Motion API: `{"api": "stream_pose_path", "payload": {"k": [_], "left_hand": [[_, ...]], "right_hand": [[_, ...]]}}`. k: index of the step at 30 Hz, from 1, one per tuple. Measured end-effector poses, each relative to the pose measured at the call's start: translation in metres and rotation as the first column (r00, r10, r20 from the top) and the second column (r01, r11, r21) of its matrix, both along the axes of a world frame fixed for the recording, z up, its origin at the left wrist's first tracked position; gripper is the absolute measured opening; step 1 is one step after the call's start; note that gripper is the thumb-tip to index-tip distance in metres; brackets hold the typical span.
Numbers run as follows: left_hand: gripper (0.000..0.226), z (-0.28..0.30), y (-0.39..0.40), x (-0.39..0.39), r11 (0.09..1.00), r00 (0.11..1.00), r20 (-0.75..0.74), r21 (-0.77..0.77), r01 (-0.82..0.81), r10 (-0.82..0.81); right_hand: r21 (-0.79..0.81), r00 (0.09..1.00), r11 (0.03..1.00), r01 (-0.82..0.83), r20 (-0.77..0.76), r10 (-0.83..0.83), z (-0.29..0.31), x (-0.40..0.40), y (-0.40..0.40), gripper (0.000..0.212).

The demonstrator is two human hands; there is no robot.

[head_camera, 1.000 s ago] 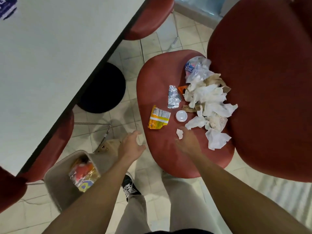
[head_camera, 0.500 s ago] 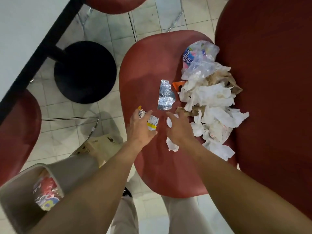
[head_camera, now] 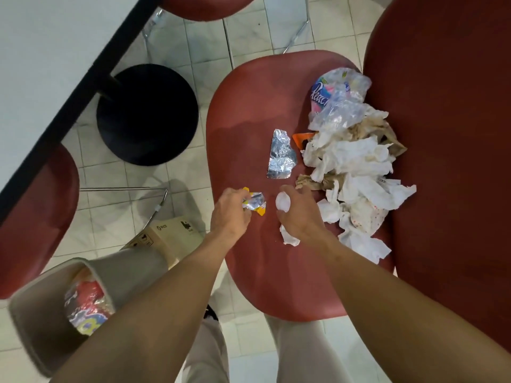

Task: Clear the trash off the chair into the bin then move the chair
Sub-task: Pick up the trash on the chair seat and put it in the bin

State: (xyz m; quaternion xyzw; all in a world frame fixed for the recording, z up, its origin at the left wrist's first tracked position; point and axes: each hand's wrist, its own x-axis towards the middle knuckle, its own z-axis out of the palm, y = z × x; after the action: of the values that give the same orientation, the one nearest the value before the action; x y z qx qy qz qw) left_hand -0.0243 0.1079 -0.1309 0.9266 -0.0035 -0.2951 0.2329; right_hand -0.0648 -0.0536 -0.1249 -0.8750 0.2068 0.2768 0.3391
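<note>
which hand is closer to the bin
Left. The left hand, gripping a yellow wrapper, is over the seat edge nearest the bin; the right hand is further across the seat, holding a white cap.

two hands (head_camera: 229, 214) (head_camera: 300, 217) are showing, three red chairs (head_camera: 276, 272) (head_camera: 36, 217) (head_camera: 204, 6), one bin (head_camera: 30, 327), one cardboard box (head_camera: 168, 236), one table (head_camera: 41, 51), one foil scrap (head_camera: 280, 156), one tissue heap (head_camera: 356, 175).

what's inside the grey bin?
In the grey plastic bin, a crumpled colourful plastic wrapper with red, yellow and purple print shows. Anything beneath it is hidden by the wrapper and the bin's wall.
</note>
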Motion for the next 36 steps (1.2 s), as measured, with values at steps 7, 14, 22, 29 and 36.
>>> {"api": "stream_pose_path", "payload": {"k": [7,14,22,29,36], "left_hand": [[0.028,0.028,0.033,-0.014,0.882,0.897,-0.112,-0.162,-0.442,0.428],[0.029,0.091,0.095,-0.042,0.826,0.853,-0.085,-0.217,-0.52,0.514],[0.025,0.146,0.223,-0.1,0.758,0.781,-0.022,-0.221,-0.613,0.625],[0.02,0.17,0.33,-0.142,0.7,0.718,0.015,-0.235,-0.674,0.696],[0.013,0.171,0.4,-0.166,0.658,0.671,0.057,-0.27,-0.703,0.74]], "right_hand": [[0.01,0.996,0.997,0.081,0.025,-0.081,0.05,-0.011,0.04,0.058],[0.032,0.998,0.998,0.046,0.045,-0.047,0.1,-0.034,0.094,0.055],[0.103,0.998,0.993,-0.053,0.018,0.052,0.146,-0.061,0.208,0.057],[0.135,0.99,0.981,-0.137,0.031,0.134,0.168,-0.081,0.313,0.064],[0.11,0.98,0.974,-0.197,0.042,0.194,0.176,-0.099,0.387,0.071]]}}
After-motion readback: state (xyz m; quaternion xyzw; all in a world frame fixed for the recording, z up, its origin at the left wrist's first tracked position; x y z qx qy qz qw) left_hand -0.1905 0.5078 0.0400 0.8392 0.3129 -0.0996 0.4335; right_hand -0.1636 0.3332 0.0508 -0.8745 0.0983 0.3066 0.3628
